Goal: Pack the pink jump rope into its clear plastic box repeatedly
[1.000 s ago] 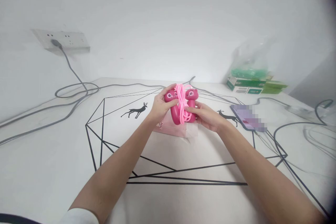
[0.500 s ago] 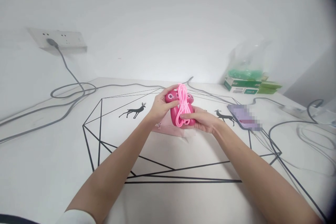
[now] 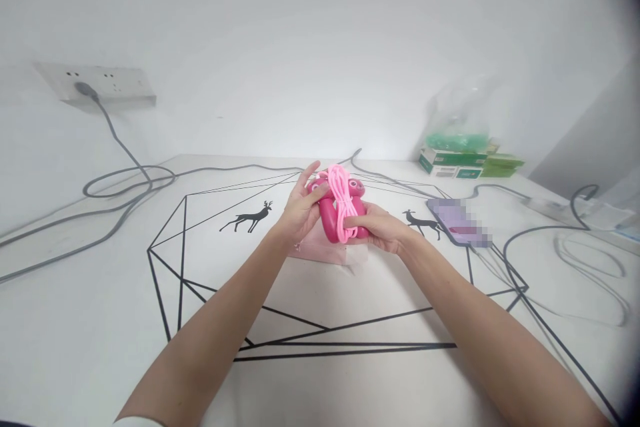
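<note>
A pink jump rope (image 3: 340,197), its cord bundled in loops between dark pink handles with round eye-like marks, is held above the table. My left hand (image 3: 301,212) grips it from the left, thumb laid on the front and index finger stretched upward, off the handle. On the other side, my right hand (image 3: 383,227) is closed around the lower right part, its thumb pressing on the cord. Beneath the bundle, a flat pale pink package (image 3: 320,252) lies on the table, partly covered by the hands and rope.
A phone (image 3: 457,221) with a cable lies to the right. Green and white boxes (image 3: 453,160) with a plastic bag (image 3: 457,123) stand against the wall. Grey cords (image 3: 125,180) cross the table's left and back, one plugged into a wall socket (image 3: 100,83).
My left index finger has lifted off the top of the rope, and the left hand has slid slightly lower. The bundle is tilted a little more to the left. The view has shifted slightly.
</note>
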Demonstrator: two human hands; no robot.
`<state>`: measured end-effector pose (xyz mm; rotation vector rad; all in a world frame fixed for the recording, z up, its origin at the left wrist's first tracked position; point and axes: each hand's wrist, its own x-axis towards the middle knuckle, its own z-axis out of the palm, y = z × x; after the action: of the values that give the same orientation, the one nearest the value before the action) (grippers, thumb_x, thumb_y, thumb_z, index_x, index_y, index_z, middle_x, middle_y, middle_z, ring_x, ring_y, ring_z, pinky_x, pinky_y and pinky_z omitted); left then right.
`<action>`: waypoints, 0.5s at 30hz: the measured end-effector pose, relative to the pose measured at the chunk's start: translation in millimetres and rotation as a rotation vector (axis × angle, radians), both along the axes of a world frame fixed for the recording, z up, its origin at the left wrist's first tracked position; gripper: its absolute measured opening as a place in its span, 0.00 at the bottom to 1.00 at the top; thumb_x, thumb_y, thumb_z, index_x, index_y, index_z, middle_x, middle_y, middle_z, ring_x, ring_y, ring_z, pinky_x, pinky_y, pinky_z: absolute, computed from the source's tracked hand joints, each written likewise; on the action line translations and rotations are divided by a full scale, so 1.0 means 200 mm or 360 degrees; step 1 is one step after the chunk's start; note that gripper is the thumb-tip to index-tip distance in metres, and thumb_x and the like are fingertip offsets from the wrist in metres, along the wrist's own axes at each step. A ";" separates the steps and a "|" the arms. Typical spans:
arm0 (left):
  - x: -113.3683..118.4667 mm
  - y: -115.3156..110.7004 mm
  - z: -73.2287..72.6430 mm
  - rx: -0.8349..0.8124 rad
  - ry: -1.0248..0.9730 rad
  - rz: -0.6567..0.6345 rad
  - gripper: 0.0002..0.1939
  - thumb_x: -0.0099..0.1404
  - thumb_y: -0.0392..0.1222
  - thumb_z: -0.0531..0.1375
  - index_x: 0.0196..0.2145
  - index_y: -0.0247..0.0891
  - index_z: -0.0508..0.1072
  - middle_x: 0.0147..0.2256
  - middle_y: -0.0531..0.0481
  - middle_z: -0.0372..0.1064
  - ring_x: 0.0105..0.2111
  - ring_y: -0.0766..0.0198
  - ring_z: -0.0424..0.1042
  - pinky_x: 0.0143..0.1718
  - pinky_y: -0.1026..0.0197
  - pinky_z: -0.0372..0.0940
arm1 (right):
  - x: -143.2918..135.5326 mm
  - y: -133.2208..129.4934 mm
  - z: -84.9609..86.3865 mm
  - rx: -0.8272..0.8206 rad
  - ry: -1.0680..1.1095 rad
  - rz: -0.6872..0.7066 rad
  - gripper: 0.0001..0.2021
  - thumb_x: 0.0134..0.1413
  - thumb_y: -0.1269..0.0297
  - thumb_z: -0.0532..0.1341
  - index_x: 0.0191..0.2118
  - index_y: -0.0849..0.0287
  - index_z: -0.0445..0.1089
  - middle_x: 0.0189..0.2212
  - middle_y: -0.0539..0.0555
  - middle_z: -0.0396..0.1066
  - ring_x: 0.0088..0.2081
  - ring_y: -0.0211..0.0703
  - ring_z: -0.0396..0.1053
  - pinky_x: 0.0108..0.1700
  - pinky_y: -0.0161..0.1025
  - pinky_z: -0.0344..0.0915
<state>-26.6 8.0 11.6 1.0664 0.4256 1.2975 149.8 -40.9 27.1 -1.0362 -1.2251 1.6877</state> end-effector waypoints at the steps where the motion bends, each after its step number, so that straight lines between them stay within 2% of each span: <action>1: 0.01 0.00 0.00 -0.0035 -0.0054 -0.0005 0.32 0.62 0.37 0.66 0.61 0.47 0.61 0.46 0.50 0.71 0.48 0.62 0.73 0.58 0.51 0.64 | 0.00 0.00 0.00 0.0008 -0.0017 -0.0016 0.16 0.42 0.75 0.68 0.42 0.61 0.72 0.33 0.53 0.76 0.34 0.39 0.74 0.37 0.37 0.77; 5: 0.04 -0.01 0.00 -0.0051 -0.0127 0.0013 0.32 0.61 0.35 0.67 0.59 0.48 0.62 0.43 0.52 0.72 0.45 0.63 0.75 0.57 0.50 0.66 | 0.02 0.02 0.00 0.0043 -0.0050 -0.0016 0.17 0.42 0.75 0.67 0.42 0.60 0.72 0.33 0.53 0.76 0.35 0.40 0.74 0.39 0.39 0.77; 12: 0.05 0.00 -0.01 -0.0038 -0.0188 0.0176 0.29 0.58 0.32 0.68 0.55 0.45 0.66 0.35 0.55 0.73 0.38 0.67 0.76 0.53 0.55 0.69 | 0.03 0.01 0.03 0.0121 -0.0108 0.0108 0.19 0.43 0.70 0.70 0.45 0.59 0.72 0.39 0.55 0.76 0.37 0.41 0.74 0.37 0.37 0.76; 15: 0.05 0.00 -0.01 -0.0066 -0.0154 0.0181 0.27 0.57 0.33 0.68 0.54 0.44 0.67 0.36 0.53 0.74 0.37 0.66 0.76 0.50 0.56 0.71 | 0.03 0.01 0.02 0.0179 -0.0140 0.0029 0.17 0.44 0.69 0.70 0.43 0.57 0.71 0.37 0.53 0.75 0.35 0.40 0.74 0.37 0.38 0.77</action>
<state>-17.6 7.6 9.8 0.9517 0.4437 1.4288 155.8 -39.1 30.9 -1.0428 -1.3740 1.5820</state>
